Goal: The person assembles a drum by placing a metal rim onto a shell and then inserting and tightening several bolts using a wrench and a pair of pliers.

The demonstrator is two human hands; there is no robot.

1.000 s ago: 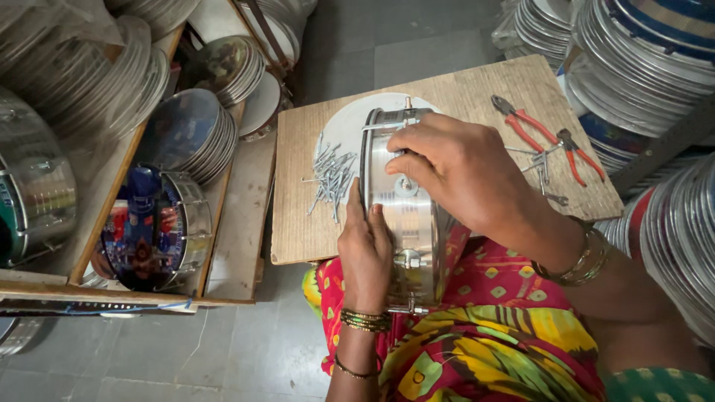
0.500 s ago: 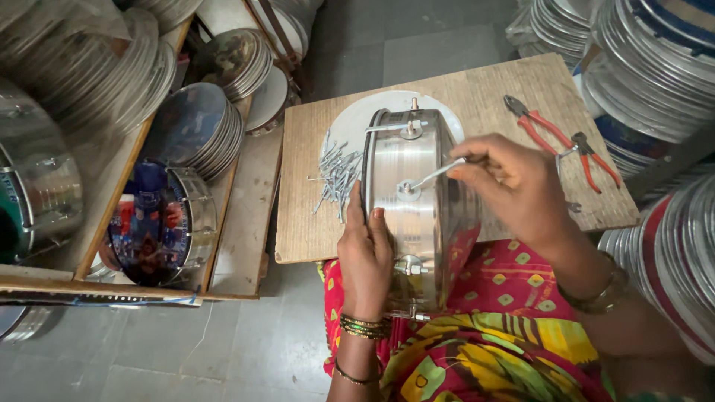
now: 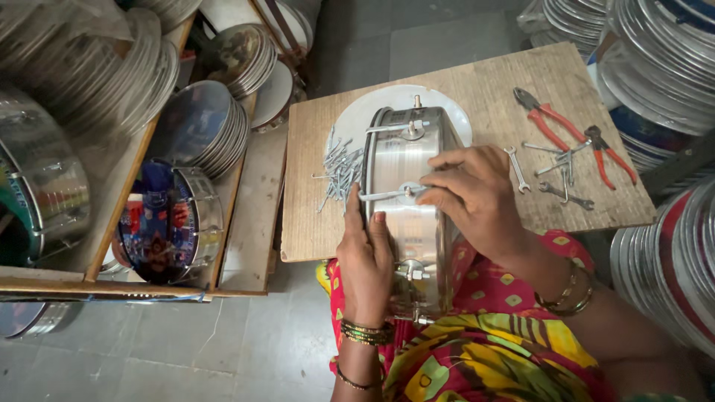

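On a wooden board (image 3: pixel 477 82) amid stacked drums, both hands grip a steel drum (image 3: pixel 406 171).

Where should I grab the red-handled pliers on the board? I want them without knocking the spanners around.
Grip the red-handled pliers by their two handles, coming from above on the far, upper side. The handles lie flat and bare there, while the small spanners crowd the near ends by the second pair of pliers.

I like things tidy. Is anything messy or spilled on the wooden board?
The small metal rods lie in a loose, criss-cross heap beside the metal drum, not in any tray. The pliers and spanners lie scattered too.
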